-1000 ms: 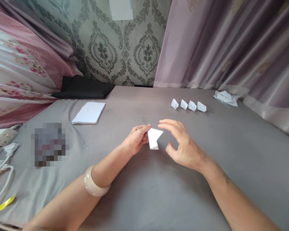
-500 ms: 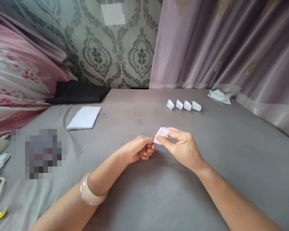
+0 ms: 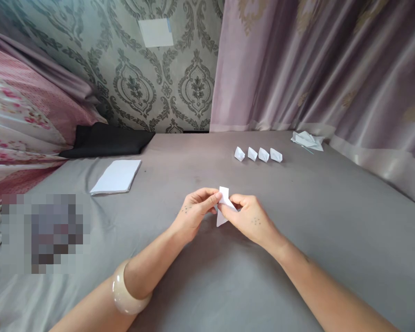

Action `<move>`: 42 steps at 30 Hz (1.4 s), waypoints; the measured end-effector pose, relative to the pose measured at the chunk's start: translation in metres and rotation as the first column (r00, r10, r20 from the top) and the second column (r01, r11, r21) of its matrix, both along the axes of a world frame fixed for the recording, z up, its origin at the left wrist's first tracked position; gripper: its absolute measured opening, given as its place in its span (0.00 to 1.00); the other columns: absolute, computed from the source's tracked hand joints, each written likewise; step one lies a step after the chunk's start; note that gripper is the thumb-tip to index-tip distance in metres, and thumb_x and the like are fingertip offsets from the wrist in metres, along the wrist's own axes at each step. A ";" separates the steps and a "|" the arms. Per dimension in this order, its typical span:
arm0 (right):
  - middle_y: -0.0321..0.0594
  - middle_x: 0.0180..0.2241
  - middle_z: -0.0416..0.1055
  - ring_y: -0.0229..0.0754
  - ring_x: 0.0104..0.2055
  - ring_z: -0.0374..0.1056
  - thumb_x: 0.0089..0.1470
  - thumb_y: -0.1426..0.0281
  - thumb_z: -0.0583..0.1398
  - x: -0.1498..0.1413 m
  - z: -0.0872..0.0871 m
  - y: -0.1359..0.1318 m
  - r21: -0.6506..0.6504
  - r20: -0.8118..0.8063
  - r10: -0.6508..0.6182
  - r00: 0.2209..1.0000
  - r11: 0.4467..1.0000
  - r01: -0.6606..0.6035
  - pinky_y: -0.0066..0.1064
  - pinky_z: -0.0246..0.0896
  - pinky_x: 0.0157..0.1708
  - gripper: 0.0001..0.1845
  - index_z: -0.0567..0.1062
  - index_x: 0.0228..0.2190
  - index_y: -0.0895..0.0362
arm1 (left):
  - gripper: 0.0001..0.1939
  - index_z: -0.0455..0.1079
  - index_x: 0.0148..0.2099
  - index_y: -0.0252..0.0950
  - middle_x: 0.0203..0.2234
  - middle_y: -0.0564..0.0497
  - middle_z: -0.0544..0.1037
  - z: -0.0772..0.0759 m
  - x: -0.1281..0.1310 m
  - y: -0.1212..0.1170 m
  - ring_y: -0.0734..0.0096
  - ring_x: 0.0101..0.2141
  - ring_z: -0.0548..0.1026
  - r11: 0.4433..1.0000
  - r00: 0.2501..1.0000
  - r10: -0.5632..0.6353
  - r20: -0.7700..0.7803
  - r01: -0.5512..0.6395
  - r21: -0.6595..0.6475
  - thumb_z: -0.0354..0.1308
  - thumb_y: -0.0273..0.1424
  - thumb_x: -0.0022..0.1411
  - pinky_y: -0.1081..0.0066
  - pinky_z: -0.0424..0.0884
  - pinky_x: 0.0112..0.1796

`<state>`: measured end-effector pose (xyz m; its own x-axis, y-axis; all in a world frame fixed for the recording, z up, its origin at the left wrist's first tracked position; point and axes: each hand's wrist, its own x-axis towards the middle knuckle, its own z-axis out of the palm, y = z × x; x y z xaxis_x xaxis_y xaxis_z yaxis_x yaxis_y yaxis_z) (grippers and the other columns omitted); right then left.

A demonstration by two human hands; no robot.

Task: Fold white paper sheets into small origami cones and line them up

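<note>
A small folded white paper (image 3: 223, 197) is held up between both hands, above the grey cloth (image 3: 207, 276). My left hand (image 3: 198, 210) pinches its upper left edge between thumb and fingers. My right hand (image 3: 252, 214) grips it from the right, its thumb lying across the paper's middle. One pointed part of the paper hangs below the right thumb. Beyond the hands, several folded white paper pieces (image 3: 263, 155) stand in a row. A pale bangle (image 3: 129, 295) sits on my left forearm.
At the left lies a stack of white paper sheets (image 3: 116, 177), with a black cloth (image 3: 107, 140) behind it. Loose white paper scraps (image 3: 307, 139) are at the back right by the curtain (image 3: 280, 69). A pixelated patch (image 3: 55, 233) covers something at the left.
The paper has been turned, so a narrow strip now points up and a corner points down. My left hand has risen from under the paper's edge to pinch it. The view has shifted slightly.
</note>
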<state>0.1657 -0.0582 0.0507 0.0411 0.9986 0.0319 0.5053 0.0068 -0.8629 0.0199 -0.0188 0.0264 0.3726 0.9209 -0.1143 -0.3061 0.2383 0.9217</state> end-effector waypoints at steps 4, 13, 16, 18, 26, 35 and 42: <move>0.33 0.26 0.71 0.35 0.29 0.65 0.52 0.63 0.59 0.002 0.007 -0.001 0.115 -0.066 0.012 0.998 0.993 -0.005 0.27 0.59 0.30 0.10 0.74 0.26 0.56 | 0.11 0.76 0.34 0.34 0.30 0.52 0.75 -0.002 -0.003 0.006 0.77 0.30 0.72 0.992 0.993 0.013 0.115 0.002 -0.125 0.67 0.35 0.50 0.77 0.70 0.29; 0.34 0.27 0.74 0.36 0.30 0.69 0.51 0.69 0.59 0.004 0.005 0.000 0.181 -0.125 -0.044 0.991 0.981 0.067 0.27 0.64 0.31 0.05 0.74 0.31 0.55 | 0.10 0.77 0.37 0.33 0.32 0.50 0.79 -0.002 -0.002 0.004 0.74 0.34 0.76 0.997 0.987 -0.029 0.156 0.040 -0.068 0.65 0.34 0.55 0.72 0.74 0.40; 0.34 0.25 0.72 0.35 0.27 0.68 0.52 0.69 0.59 0.003 0.004 0.000 0.253 -0.089 -0.064 0.994 0.964 0.084 0.27 0.63 0.29 0.05 0.74 0.33 0.55 | 0.10 0.77 0.38 0.34 0.34 0.49 0.79 -0.002 -0.002 0.003 0.72 0.36 0.76 0.998 0.987 -0.047 0.152 0.051 -0.021 0.63 0.34 0.56 0.70 0.74 0.41; 0.35 0.26 0.71 0.35 0.27 0.66 0.52 0.68 0.59 0.003 0.004 0.000 0.320 -0.061 -0.059 0.996 0.944 0.076 0.27 0.63 0.29 0.05 0.74 0.33 0.56 | 0.09 0.77 0.38 0.34 0.34 0.49 0.80 -0.001 -0.002 0.002 0.71 0.36 0.77 0.998 0.986 -0.058 0.154 0.059 -0.002 0.63 0.34 0.57 0.69 0.74 0.42; 0.37 0.30 0.71 0.34 0.27 0.65 0.55 0.71 0.59 -0.003 0.005 -0.002 0.478 -0.038 -0.031 0.999 0.877 0.045 0.27 0.63 0.27 0.04 0.75 0.30 0.55 | 0.09 0.78 0.39 0.36 0.33 0.50 0.80 0.001 -0.002 0.000 0.72 0.36 0.77 0.997 0.987 -0.081 0.141 0.081 0.003 0.63 0.34 0.56 0.70 0.74 0.41; 0.36 0.30 0.72 0.33 0.27 0.65 0.55 0.75 0.59 -0.005 0.003 -0.004 0.571 -0.011 -0.051 0.999 0.820 0.048 0.27 0.63 0.27 0.07 0.77 0.34 0.53 | 0.07 0.77 0.37 0.36 0.31 0.51 0.79 0.003 -0.001 -0.002 0.71 0.35 0.77 0.998 0.980 -0.050 0.191 0.055 -0.021 0.64 0.33 0.56 0.70 0.75 0.38; 0.36 0.30 0.71 0.33 0.28 0.66 0.56 0.76 0.57 -0.005 -0.003 -0.003 0.662 0.094 -0.094 0.991 0.750 0.009 0.27 0.65 0.29 0.11 0.78 0.36 0.52 | 0.06 0.77 0.36 0.36 0.27 0.52 0.78 0.002 0.000 -0.002 0.74 0.31 0.76 0.999 0.977 -0.031 0.212 0.038 -0.029 0.64 0.31 0.55 0.71 0.75 0.38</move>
<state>0.1609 -0.0615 0.0481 0.0452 0.7238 0.6885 0.6152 0.5229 -0.5900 0.0196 -0.0208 0.0279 0.4230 0.9042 -0.0594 -0.4843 0.2810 0.8286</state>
